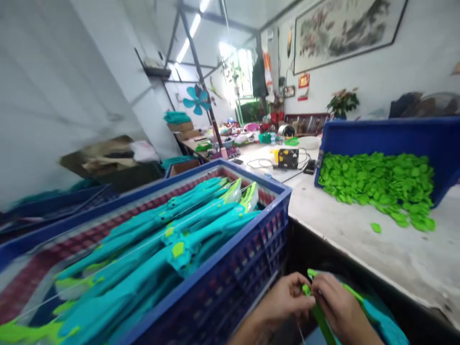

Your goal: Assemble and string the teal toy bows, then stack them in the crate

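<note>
Low in the head view, my two hands work close together in front of the table's edge. My left hand (285, 299) pinches a small bright green piece (306, 289) between thumb and fingers. Just to its right, my right hand (334, 299) is closed on a teal-and-green item (383, 318), whose green edge shows above and below the fingers. The exact kind of this item cannot be made out. A thin pale thread or cord (301, 333) hangs beneath my left hand. My right palm hides part of the item.
At left, a blue plastic crate (230, 268) holds several long teal items (143, 268) with green patches. On the white table (359, 244) at right, a tipped blue bin (388, 134) spills small flat green pieces (377, 182). A black box with cables (288, 159) lies farther back.
</note>
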`<state>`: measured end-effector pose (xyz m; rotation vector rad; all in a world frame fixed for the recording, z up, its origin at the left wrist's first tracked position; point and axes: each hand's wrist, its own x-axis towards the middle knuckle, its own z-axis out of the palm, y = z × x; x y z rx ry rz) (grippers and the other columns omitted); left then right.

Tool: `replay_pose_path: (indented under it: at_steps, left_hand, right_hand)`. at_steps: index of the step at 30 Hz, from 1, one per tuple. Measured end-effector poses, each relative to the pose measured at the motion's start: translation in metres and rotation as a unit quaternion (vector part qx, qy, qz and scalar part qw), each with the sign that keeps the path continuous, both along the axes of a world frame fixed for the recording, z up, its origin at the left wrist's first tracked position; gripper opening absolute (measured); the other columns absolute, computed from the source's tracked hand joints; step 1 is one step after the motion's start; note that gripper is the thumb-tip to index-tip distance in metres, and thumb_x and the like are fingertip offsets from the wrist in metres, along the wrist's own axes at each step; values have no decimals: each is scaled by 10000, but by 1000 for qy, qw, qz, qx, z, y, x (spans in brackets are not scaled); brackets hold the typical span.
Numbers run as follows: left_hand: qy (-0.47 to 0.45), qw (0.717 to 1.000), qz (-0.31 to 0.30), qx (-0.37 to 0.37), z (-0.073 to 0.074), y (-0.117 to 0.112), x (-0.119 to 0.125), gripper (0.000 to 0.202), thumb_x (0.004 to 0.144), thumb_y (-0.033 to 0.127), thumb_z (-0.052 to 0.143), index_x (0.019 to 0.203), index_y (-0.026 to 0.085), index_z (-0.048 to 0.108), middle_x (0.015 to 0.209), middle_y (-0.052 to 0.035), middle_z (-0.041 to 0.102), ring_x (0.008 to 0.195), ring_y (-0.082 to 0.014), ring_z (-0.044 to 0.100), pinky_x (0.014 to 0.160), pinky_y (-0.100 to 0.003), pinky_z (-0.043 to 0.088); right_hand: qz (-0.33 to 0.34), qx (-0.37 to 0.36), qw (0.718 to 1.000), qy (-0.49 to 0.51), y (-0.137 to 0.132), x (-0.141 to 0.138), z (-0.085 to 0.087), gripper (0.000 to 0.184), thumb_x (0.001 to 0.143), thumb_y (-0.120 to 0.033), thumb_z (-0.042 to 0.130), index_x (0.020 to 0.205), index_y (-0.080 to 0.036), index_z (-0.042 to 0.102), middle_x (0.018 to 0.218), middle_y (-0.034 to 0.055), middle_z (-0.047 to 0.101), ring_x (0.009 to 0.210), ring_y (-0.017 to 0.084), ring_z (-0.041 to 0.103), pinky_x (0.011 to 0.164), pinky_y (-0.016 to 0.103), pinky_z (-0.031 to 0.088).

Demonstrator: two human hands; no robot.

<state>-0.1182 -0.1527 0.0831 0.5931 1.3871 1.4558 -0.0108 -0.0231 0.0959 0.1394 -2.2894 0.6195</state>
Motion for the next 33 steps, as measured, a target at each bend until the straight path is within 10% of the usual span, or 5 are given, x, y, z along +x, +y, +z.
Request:
replay_pose_path:
  at_steps: [8, 16, 19, 23, 33]
  left_hand:
    - [270, 955, 84, 86, -18, 18, 17, 222, 804, 372, 577, 842, 166, 650, 845, -54, 593, 802, -178, 523, 767, -302, 405]
    - [-103, 992, 75, 7, 11, 41, 9, 476, 573, 582, 750, 715, 130, 701, 754, -64, 631, 778, -202, 575, 794, -339, 442]
    - [28, 993, 119, -1, 24, 38, -1, 339, 472, 365, 828, 641, 133, 648, 744, -58, 641, 764, -184, 568, 768, -302, 433]
    - [222, 961, 163, 31, 39, 35, -2, 242, 657, 384, 695, 676, 167, 591, 723, -51, 659, 671, -157, 573, 668, -284, 447]
    - [-29, 993, 111, 3, 40, 34, 12, 458, 440, 542, 853, 634, 165, 680, 541, -30, 606, 458, -109, 546, 424, -211, 418]
  right_hand:
    - [-338, -5, 925, 172, 93, 8, 37, 118, 896, -309, 483, 804, -282, 552, 743, 62, 650, 587, 258, 651, 494, 377, 539]
    - [-227, -163, 944, 175, -27, -3, -42, 207, 924, -304, 488, 783, -245, 627, 1073, 82, 654, 994, 257, 659, 813, 367, 578]
    - [-223, -163, 945, 173, -46, -9, -66, 279, 955, -330, 470, 744, -212, 609, 1043, 96, 648, 975, 217, 645, 837, 322, 551]
    - [-212, -223, 940, 145, -38, -13, -59, 265, 957, -337, 465, 788, -203, 620, 947, 84, 643, 878, 181, 655, 757, 255, 550]
    - [-211, -252, 928, 177, -23, -10, -7, 156, 866, -181, 522, 755, -239, 616, 783, 23, 624, 728, 196, 640, 627, 312, 561]
